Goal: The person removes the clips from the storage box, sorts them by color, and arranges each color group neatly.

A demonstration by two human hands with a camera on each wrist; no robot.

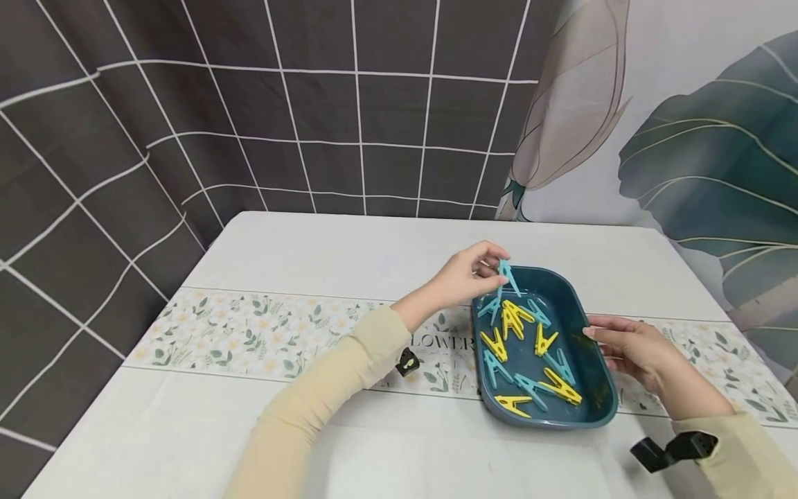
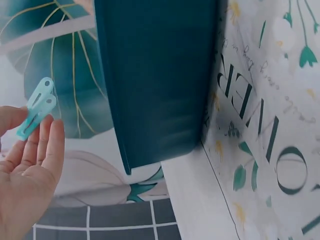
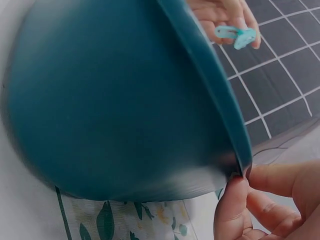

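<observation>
Above the far left corner of a dark teal basin (image 1: 589, 409), my left hand (image 1: 470, 274) pinches a light blue clothespin (image 1: 508, 276) between thumb and fingers. The same clothespin (image 2: 39, 107) shows in the left wrist view, clear of the basin wall (image 2: 155, 90). My right hand (image 1: 642, 353) grips the basin's right rim; in the right wrist view its thumb and fingers (image 3: 232, 205) pinch the edge. Inside the basin lie several yellow clothespins (image 1: 562, 387) and several blue clothespins (image 1: 492, 367), scattered and partly overlapping.
The basin stands on a white table (image 1: 399, 443) covered with a cloth that has a floral band (image 1: 249, 333) with lettering. Behind and to the left hangs a dark gridded curtain (image 1: 318, 104); a leaf-patterned curtain (image 1: 717, 159) hangs at the right. A black wrist camera mount (image 1: 673, 450) sits on the right sleeve.
</observation>
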